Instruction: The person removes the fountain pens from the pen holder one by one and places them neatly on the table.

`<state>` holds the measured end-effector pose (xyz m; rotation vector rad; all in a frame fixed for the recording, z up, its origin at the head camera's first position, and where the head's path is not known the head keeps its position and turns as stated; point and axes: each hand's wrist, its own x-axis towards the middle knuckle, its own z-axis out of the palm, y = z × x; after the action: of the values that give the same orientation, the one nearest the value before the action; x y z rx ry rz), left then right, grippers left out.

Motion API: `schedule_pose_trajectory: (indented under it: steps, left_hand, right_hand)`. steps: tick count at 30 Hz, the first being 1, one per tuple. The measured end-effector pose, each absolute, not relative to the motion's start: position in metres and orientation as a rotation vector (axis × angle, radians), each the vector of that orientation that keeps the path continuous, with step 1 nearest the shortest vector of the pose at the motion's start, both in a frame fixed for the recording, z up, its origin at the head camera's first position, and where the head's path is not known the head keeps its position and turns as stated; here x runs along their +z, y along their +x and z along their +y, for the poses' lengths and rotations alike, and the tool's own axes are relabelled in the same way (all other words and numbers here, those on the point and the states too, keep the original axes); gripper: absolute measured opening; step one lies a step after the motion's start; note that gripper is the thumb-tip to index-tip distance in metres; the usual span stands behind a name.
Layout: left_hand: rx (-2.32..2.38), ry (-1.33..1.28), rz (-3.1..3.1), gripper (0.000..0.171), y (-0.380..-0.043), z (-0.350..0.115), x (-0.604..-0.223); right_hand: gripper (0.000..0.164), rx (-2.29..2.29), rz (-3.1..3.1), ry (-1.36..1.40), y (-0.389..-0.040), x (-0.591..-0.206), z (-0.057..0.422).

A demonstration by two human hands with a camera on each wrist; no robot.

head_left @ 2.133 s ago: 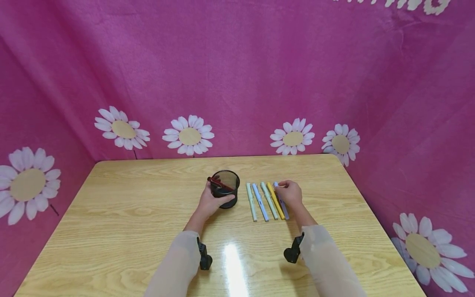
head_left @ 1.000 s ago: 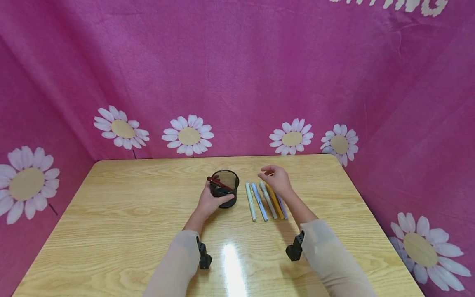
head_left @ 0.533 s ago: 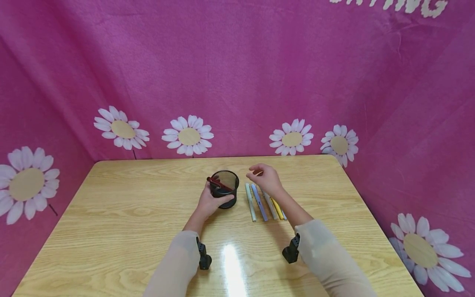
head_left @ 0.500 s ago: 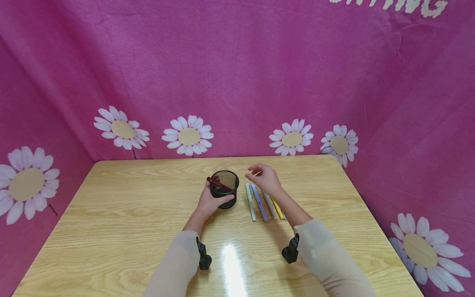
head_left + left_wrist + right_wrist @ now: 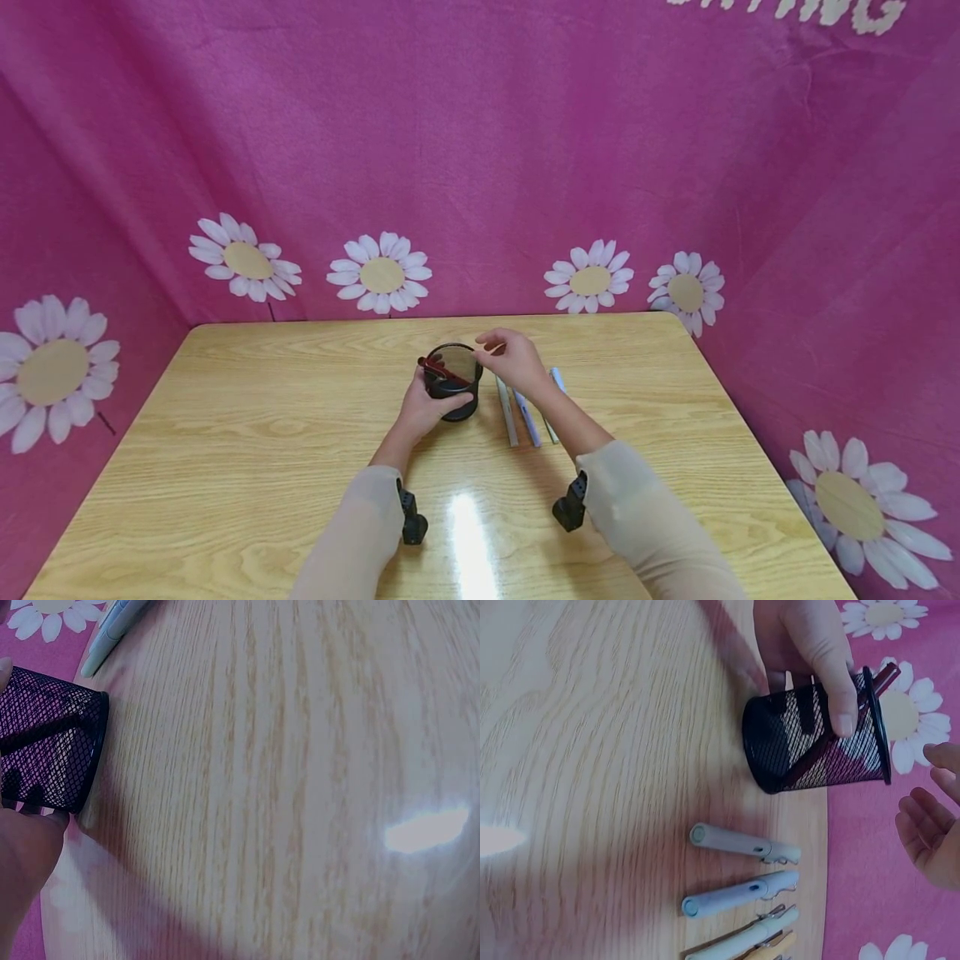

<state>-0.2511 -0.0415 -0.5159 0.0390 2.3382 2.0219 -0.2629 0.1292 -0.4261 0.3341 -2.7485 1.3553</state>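
My left hand (image 5: 423,408) grips a black mesh pen holder (image 5: 461,407), thumb across its near side and fingers behind. The holder stands upright on the table. A dark red pen (image 5: 886,677) leans inside, its end poking past the rim by the left hand. At the holder's right rim is my right hand (image 5: 513,360), thumb and fingers bent loosely. The right wrist view shows a gap between that thumb and the fingers (image 5: 922,825), with nothing held. Right of the holder lie several capped pens in a row, including a pale green pen (image 5: 742,841), a light blue pen (image 5: 739,894) and a yellow pen (image 5: 776,946). My right forearm hides some in the head view.
The wooden table (image 5: 262,433) stretches out on both sides of the hands. A pink cloth (image 5: 480,167) with white daisies hangs behind it and at its sides. Glare (image 5: 472,542) shines on the tabletop near the front.
My right hand has left the pen at the right end of the row and moved left over the pens to the holder's rim. The left hand and holder stay in place.
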Motion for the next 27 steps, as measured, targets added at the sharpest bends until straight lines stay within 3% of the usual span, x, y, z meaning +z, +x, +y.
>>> schedule_pose_trajectory:
  steps: [27]
  left_hand:
    - [2.059, 0.091, 2.279, 0.083, -0.253, -0.044, -0.517]
  right_hand:
    - [0.026, 1.301, -2.808, 0.534, -0.259, -0.426, 0.091]
